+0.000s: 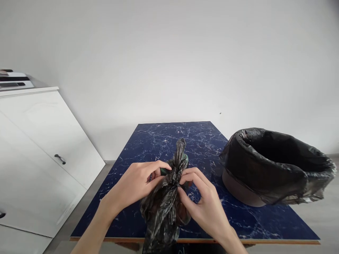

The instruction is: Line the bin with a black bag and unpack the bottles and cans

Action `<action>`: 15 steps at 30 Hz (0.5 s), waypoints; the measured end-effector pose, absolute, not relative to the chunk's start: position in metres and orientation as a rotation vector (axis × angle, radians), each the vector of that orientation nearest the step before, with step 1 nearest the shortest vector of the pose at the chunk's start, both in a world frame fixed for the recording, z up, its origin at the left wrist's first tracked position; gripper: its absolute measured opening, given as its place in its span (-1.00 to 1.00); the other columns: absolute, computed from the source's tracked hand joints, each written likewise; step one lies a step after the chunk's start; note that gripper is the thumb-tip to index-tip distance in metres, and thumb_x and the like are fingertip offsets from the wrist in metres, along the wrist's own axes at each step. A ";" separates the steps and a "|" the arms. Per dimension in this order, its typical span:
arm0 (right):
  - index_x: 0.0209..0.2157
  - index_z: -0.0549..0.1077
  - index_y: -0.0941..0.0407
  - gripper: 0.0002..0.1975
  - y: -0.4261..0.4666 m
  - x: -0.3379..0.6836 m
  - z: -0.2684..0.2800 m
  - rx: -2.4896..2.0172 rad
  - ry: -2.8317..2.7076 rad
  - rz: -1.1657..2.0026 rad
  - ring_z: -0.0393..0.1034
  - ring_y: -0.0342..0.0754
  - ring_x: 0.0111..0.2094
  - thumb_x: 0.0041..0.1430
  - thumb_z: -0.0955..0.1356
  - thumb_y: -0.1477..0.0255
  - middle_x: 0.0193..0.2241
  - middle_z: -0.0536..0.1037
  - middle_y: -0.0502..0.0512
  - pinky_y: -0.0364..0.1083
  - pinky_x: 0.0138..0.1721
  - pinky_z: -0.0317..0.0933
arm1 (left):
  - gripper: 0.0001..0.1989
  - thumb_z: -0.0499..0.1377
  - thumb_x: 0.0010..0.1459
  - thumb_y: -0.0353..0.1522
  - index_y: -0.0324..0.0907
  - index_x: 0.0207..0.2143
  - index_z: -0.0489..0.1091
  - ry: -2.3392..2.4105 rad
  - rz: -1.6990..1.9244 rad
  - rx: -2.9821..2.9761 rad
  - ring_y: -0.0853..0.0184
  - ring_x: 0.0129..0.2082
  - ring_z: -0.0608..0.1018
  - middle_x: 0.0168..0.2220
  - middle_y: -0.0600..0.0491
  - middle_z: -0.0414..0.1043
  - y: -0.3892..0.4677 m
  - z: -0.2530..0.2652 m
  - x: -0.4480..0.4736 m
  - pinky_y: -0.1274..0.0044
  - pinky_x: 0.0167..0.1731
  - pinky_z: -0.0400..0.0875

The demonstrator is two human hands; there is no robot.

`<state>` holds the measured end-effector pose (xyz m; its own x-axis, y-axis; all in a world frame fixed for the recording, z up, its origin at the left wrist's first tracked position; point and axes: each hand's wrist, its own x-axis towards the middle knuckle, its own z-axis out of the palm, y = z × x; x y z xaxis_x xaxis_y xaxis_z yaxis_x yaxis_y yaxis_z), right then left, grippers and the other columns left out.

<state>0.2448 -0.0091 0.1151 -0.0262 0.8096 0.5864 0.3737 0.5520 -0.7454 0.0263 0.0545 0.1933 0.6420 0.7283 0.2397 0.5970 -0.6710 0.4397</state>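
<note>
1. Pinching the gathered neck of one black bag, the left hand and right hand close their fingers on it from either side, above the near edge of the blue marbled table.
2. Right of the bag, near but apart, one lined bin sits at the table's edge.
3. Left of the bag, well apart, stands one white cabinet with one dark handle.
4. Beyond the bag, bare wall.

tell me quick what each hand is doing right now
Left hand: fingers shut on the black bag at its gathered neck.
Right hand: fingers pinching the same neck.
</note>
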 end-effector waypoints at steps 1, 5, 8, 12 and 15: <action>-0.20 0.39 0.01 -0.91 -0.011 0.247 0.115 -1.012 -1.623 0.461 0.43 -0.05 -0.12 0.42 0.34 0.50 -0.12 0.48 0.06 -0.11 -0.10 0.29 | -0.76 0.17 0.49 -0.18 0.06 0.10 0.54 1.067 0.596 2.550 0.36 -0.42 0.59 -0.37 0.18 0.57 0.056 0.191 0.026 0.57 -0.39 0.38; -0.21 0.39 0.00 -0.91 -0.017 0.256 0.110 -1.026 -1.598 0.418 0.47 -0.04 -0.14 0.43 0.36 0.48 -0.15 0.51 0.06 -0.10 -0.12 0.32 | -0.79 0.21 0.46 -0.18 0.02 0.02 0.58 1.081 0.774 2.592 0.39 -0.47 0.57 -0.35 0.16 0.60 0.064 0.182 0.023 0.57 -0.41 0.39; -0.21 0.40 0.00 -0.91 -0.022 0.263 0.103 -1.055 -1.560 0.389 0.49 -0.02 -0.13 0.42 0.37 0.47 -0.16 0.52 0.08 -0.08 -0.14 0.34 | -0.80 0.23 0.44 -0.16 -0.02 -0.06 0.60 1.124 0.946 2.574 0.37 -0.46 0.58 -0.39 0.14 0.59 0.070 0.177 0.022 0.57 -0.38 0.42; -0.22 0.38 -0.02 -0.90 -0.030 0.272 0.089 -1.096 -1.485 0.426 0.50 0.04 -0.03 0.42 0.36 0.44 -0.08 0.54 0.13 -0.05 -0.13 0.39 | -0.75 0.25 0.40 -0.10 -0.05 -0.13 0.60 1.243 1.157 2.342 0.31 -0.45 0.61 -0.42 0.11 0.60 0.077 0.174 0.023 0.55 -0.41 0.44; -0.23 0.35 -0.02 -0.89 -0.035 0.276 0.081 -1.050 -1.486 0.462 0.42 0.11 0.16 0.41 0.36 0.46 0.18 0.48 0.17 0.03 0.00 0.39 | -0.70 0.26 0.36 -0.06 -0.09 -0.19 0.56 1.309 1.254 2.101 0.29 -0.46 0.60 -0.44 0.09 0.57 0.082 0.169 0.026 0.53 -0.40 0.46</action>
<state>0.2756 -0.0346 0.0810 0.1052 0.8108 0.5758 0.3416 0.5143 -0.7866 0.0256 0.0818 0.1687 0.1747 0.8528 0.4922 0.5284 -0.5030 0.6839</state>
